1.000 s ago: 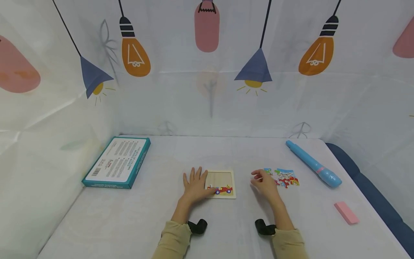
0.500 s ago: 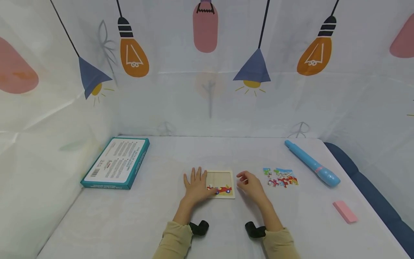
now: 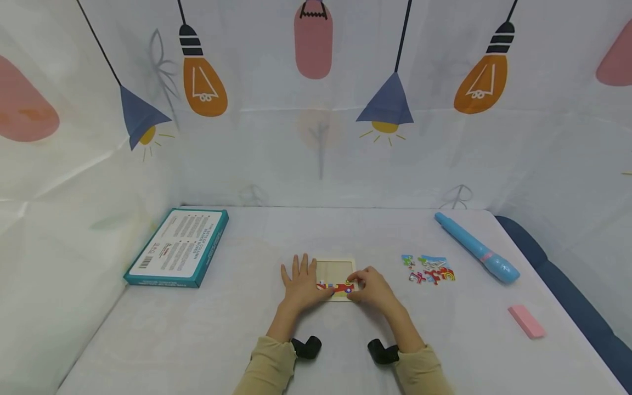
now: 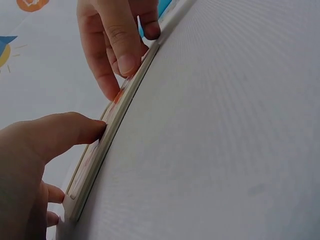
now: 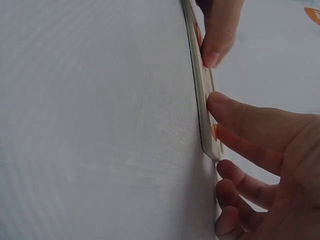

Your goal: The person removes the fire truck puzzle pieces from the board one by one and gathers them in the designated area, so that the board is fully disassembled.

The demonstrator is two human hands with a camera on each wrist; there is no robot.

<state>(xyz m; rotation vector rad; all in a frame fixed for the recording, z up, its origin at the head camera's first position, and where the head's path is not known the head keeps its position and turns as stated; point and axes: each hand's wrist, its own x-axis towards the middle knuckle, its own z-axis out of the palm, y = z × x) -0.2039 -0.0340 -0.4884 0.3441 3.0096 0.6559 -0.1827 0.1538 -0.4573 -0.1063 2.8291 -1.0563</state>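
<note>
A small square wooden jigsaw tray [image 3: 336,265] lies mid-table, its lower part filled with a red vehicle picture [image 3: 340,287]. My left hand [image 3: 299,289] rests on its left side, fingers spread, the thumb lying over the picture. My right hand [image 3: 372,288] is at the tray's lower right corner. In the right wrist view its thumb [image 5: 227,107] touches the near rim and the forefinger reaches an orange patch [image 5: 215,132]; no loose piece shows between them. The other fingers bend beside the tray's edge. Several colourful jigsaw pieces [image 3: 429,269] lie to the right.
A teal-edged box [image 3: 178,247] lies at the left of the white table [image 3: 197,340]. To the right are a blue tapered stick [image 3: 476,247] and a pink block [image 3: 526,321]. A patterned white curtain [image 3: 276,153] hangs behind the table.
My right hand has moved left from beside the loose pieces to the tray's lower right corner. My left hand has stayed on the tray's left side.
</note>
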